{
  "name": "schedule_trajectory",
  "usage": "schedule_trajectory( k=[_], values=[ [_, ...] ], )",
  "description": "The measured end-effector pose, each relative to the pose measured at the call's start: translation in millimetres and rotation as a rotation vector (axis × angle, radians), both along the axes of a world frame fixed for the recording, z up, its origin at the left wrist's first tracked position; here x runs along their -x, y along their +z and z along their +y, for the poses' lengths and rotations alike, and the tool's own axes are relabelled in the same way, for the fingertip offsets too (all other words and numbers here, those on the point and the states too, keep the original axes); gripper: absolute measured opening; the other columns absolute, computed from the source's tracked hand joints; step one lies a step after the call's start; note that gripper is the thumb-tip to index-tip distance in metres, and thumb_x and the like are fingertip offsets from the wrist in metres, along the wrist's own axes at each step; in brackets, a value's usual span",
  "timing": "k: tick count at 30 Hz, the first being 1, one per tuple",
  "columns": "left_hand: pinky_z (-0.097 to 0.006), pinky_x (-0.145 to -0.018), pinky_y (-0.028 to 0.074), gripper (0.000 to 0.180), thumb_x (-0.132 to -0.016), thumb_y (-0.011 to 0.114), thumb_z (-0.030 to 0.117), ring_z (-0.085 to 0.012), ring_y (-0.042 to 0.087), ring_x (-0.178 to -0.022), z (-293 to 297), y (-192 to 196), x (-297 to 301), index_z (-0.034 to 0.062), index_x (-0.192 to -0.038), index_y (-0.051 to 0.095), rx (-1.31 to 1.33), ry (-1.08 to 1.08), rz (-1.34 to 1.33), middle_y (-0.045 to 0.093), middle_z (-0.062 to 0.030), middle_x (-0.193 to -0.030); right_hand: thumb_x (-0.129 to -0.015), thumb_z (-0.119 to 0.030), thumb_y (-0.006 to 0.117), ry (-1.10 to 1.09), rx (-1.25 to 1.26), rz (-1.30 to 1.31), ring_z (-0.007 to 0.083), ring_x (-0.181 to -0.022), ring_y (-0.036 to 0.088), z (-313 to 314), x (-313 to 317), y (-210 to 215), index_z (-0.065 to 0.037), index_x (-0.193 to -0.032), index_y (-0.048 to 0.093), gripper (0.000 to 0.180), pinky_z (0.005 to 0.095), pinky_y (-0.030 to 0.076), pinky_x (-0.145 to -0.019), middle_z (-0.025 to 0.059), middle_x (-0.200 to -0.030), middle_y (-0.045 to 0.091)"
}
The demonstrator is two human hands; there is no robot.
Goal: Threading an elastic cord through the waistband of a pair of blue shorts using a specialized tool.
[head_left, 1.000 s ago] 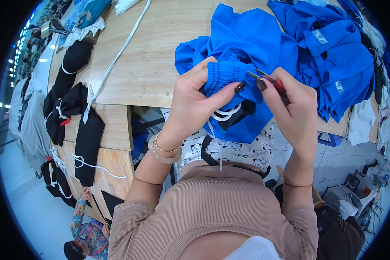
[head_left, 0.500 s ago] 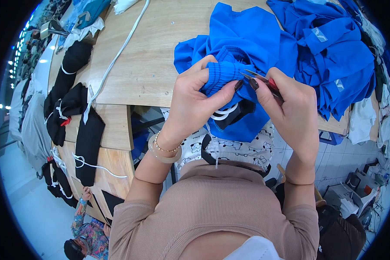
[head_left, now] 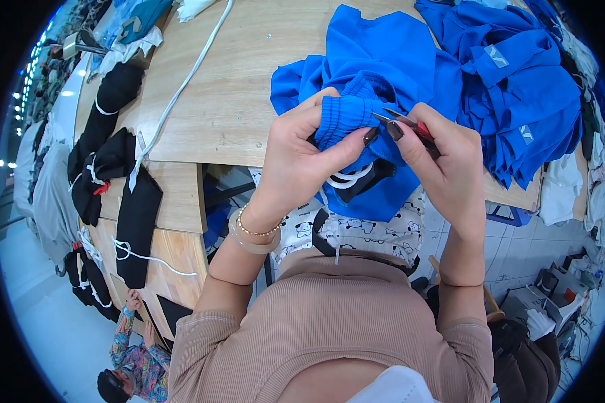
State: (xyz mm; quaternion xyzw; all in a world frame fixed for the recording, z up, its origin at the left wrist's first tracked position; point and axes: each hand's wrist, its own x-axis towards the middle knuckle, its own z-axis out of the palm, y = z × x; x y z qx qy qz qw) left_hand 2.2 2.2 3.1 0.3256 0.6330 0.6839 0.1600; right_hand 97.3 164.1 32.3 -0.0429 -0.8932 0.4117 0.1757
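A blue garment lies over the table edge and hangs down toward my lap. My left hand pinches its gathered elastic band between thumb and fingers. Closed round a pair of thread snips with red on the handle, my right hand is just right of the band. The metal blades point left at the band's edge; whether they touch the fabric I cannot tell. Below the band hang loops of white cord and a piece of black cloth.
A pile of blue garments covers the table's right side. Rolled black cloth bundles tied with white cord lie at left on the wooden table. A long white cord crosses the table. At lower left a person works at another surface.
My right hand and forearm have shifted slightly left, with the snips still beside the band. My left hand barely moves. At lower left, the other person's hands have moved a little.
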Motion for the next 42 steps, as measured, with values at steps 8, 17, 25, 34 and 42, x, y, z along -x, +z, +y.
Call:
schedule_trajectory(
  k=[8,17,25,34,42],
  values=[
    [-0.032,-0.089,0.043,0.016,-0.076,0.067,-0.001,-0.0197,0.052,-0.107,2,-2,10,0.0025,-0.091,0.069,0.062,-0.032,0.212,0.046,-0.0107,-0.128,-0.085,-0.015,0.062,-0.194,0.53,0.068,0.0015,-0.055,0.034,18,8,-12,0.0,-0.088,0.063,0.015,0.019,0.021,-0.049,-0.0041,-0.068,0.051],
    [-0.033,-0.09,0.04,0.009,-0.074,0.068,-0.001,-0.0213,0.051,-0.104,-3,7,6,0.0011,-0.083,0.067,0.251,-0.075,0.288,0.043,-0.0121,-0.133,-0.086,-0.013,0.065,0.003,0.868,-0.027,0.0051,-0.077,0.055,15,40,-38,-0.003,-0.102,0.064,0.02,0.0191,0.044,-0.067,0.0002,-0.085,0.063],
    [-0.028,-0.076,0.043,0.01,-0.073,0.069,-0.003,-0.0122,0.045,-0.069,-1,5,3,-0.0047,-0.075,0.059,0.27,-0.058,0.204,0.038,-0.0105,-0.135,-0.08,-0.013,0.072,0.085,1.016,-0.077,0.0023,-0.066,0.04,-5,40,-35,-0.01,-0.083,0.047,0.025,0.0173,0.031,-0.057,-0.0049,-0.075,0.044],
    [-0.029,-0.082,0.044,0.025,-0.065,0.077,0.003,-0.0126,0.053,-0.077,4,-8,-7,0.0018,-0.089,0.072,0.118,0.071,0.328,0.028,-0.0121,-0.145,-0.079,0.0,0.067,-0.039,1.045,0.141,0.0036,-0.069,0.045,0,45,-28,-0.008,-0.083,0.047,0.022,0.0188,0.038,-0.064,-0.0043,-0.076,0.046],
    [-0.027,-0.079,0.046,0.025,-0.067,0.071,-0.002,-0.014,0.056,-0.082,5,-20,2,0.0032,-0.091,0.072,-0.094,-0.006,0.257,0.054,-0.0103,-0.123,-0.081,-0.006,0.065,0.047,1.292,-0.099,0.0028,-0.06,0.044,-3,39,-37,-0.011,-0.082,0.047,0.019,0.0189,0.034,-0.053,-0.005,-0.071,0.049]
  ],
)
